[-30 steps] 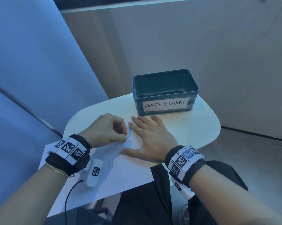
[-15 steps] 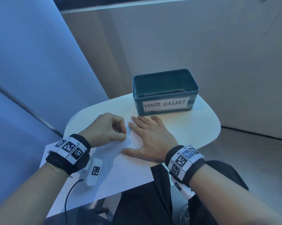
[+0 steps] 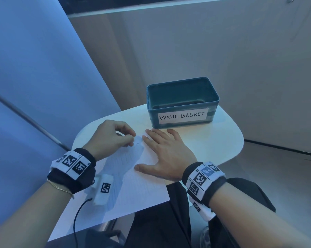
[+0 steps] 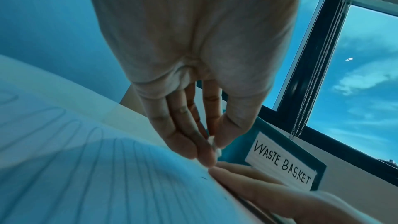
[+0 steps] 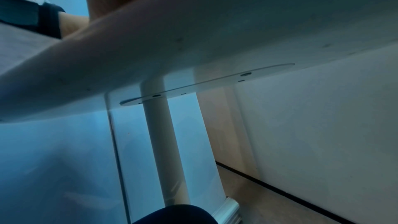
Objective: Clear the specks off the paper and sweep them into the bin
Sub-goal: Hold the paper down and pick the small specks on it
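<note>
A lined sheet of paper [image 3: 133, 185] lies on the white table [image 3: 213, 140], its near edge hanging over. My right hand [image 3: 165, 149] lies flat on the sheet's far right part, fingers straight. My left hand [image 3: 131, 140] hovers over the sheet's far corner, thumb and fingertips pinching a small white lump [image 4: 215, 147]. A tiny dark speck [image 3: 137, 143] sits on the paper between the hands; in the left wrist view the specks [image 4: 203, 178] lie by my right hand's fingers [image 4: 258, 188]. The teal bin [image 3: 182, 102] labelled WASTE BASKET stands just beyond both hands.
The small table ends close to the right of the bin and just behind my right wrist. A blue panel rises on the left, a pale wall behind. The right wrist view shows only the table's underside [image 5: 215, 40] and its pedestal leg [image 5: 163, 142].
My left hand has edged slightly away from me over the paper's far corner, still pinched. The right hand has stayed flat in place.
</note>
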